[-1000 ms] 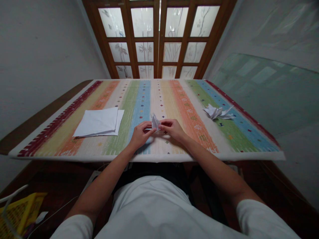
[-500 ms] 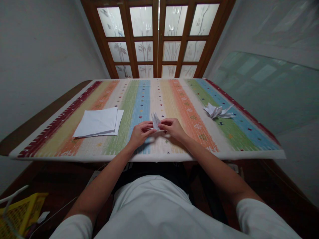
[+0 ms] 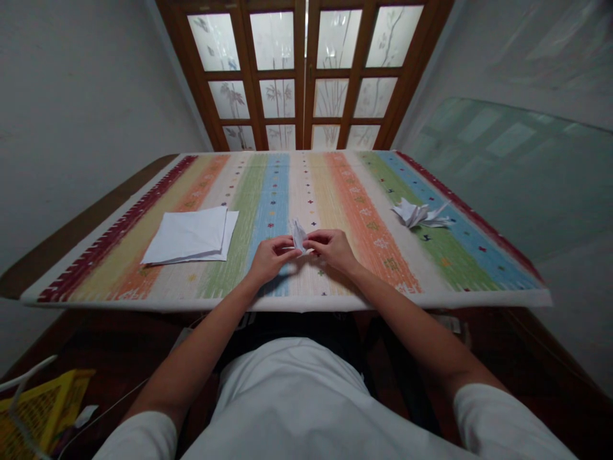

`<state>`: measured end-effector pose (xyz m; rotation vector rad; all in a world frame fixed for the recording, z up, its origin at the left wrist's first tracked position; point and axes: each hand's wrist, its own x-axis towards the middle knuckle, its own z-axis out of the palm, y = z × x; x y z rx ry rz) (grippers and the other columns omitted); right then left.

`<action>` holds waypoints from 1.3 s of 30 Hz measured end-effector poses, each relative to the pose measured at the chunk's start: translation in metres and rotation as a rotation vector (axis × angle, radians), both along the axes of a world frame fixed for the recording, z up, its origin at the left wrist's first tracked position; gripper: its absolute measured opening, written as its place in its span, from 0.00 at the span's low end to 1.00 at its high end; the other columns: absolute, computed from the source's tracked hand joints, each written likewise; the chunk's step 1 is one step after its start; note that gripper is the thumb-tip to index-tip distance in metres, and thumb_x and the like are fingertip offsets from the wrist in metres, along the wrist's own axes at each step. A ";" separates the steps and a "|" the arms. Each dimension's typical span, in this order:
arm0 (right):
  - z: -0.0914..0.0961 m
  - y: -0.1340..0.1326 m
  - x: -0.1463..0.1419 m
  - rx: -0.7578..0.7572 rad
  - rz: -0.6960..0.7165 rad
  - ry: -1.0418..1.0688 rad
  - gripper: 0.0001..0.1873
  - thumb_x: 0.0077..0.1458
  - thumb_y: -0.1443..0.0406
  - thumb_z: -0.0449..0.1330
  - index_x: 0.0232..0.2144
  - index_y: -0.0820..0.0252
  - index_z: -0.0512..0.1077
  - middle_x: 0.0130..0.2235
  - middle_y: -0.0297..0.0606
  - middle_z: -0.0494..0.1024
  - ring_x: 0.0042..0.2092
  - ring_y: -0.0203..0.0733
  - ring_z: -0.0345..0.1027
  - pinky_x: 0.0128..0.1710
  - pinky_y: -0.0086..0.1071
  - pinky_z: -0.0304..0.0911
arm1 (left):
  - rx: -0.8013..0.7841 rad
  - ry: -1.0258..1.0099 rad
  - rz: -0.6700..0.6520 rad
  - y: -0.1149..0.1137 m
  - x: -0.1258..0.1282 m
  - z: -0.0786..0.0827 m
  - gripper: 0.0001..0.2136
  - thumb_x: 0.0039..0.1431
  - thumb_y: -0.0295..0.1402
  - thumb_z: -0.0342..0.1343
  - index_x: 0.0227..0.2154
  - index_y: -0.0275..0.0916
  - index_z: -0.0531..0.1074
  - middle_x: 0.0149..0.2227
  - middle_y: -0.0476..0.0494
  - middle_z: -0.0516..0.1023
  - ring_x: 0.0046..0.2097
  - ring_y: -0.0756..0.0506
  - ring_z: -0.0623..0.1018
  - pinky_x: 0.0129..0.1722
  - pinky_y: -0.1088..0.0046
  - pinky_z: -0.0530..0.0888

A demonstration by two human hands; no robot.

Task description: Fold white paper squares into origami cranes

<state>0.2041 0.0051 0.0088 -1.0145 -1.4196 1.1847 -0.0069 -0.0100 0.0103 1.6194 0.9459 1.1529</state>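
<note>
A small folded piece of white paper (image 3: 299,237) stands upright between my hands, its pointed tip upward. My left hand (image 3: 272,259) pinches it from the left side, and my right hand (image 3: 332,250) pinches it from the right. Both hands rest low over the striped woven cloth (image 3: 364,191). To the left of my left hand lies a stack of white paper sheets (image 3: 186,236). Farther right, past my right hand, sits a crumpled, folded white paper shape (image 3: 416,215), apart from both hands.
The cloth covers a table with a wooden edge, and its near edge runs just in front of my body. A wooden door with frosted glass panes (image 3: 306,70) stands beyond it. A yellow basket (image 3: 43,409) sits low at the left, and a large glass pane (image 3: 507,172) leans at the right.
The folded paper has turned slightly between my fingers and looks narrower. My hands have shifted only a little, and the paper stack and the crumpled shape have stayed in place.
</note>
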 end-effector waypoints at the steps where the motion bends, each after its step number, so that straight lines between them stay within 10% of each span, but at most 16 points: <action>1: 0.000 0.000 0.000 0.009 0.000 0.000 0.14 0.46 0.54 0.77 0.30 0.57 0.85 0.31 0.39 0.85 0.30 0.41 0.77 0.31 0.35 0.76 | -0.007 -0.010 -0.004 0.000 0.000 0.000 0.16 0.53 0.46 0.74 0.36 0.39 0.85 0.45 0.37 0.87 0.46 0.40 0.86 0.53 0.56 0.82; 25: 0.000 0.005 0.001 -0.037 0.111 0.125 0.26 0.44 0.56 0.79 0.45 0.55 0.79 0.33 0.32 0.80 0.32 0.38 0.76 0.29 0.30 0.76 | 0.047 -0.141 0.180 0.006 0.001 -0.006 0.17 0.52 0.40 0.73 0.37 0.40 0.73 0.40 0.50 0.78 0.34 0.50 0.82 0.37 0.73 0.83; 39: -0.005 0.007 0.004 -0.021 0.193 -0.016 0.17 0.49 0.56 0.75 0.38 0.56 0.77 0.32 0.33 0.79 0.30 0.38 0.73 0.30 0.32 0.73 | 0.282 0.160 0.073 0.001 -0.004 -0.006 0.11 0.70 0.38 0.63 0.49 0.40 0.82 0.55 0.38 0.82 0.44 0.47 0.84 0.43 0.70 0.84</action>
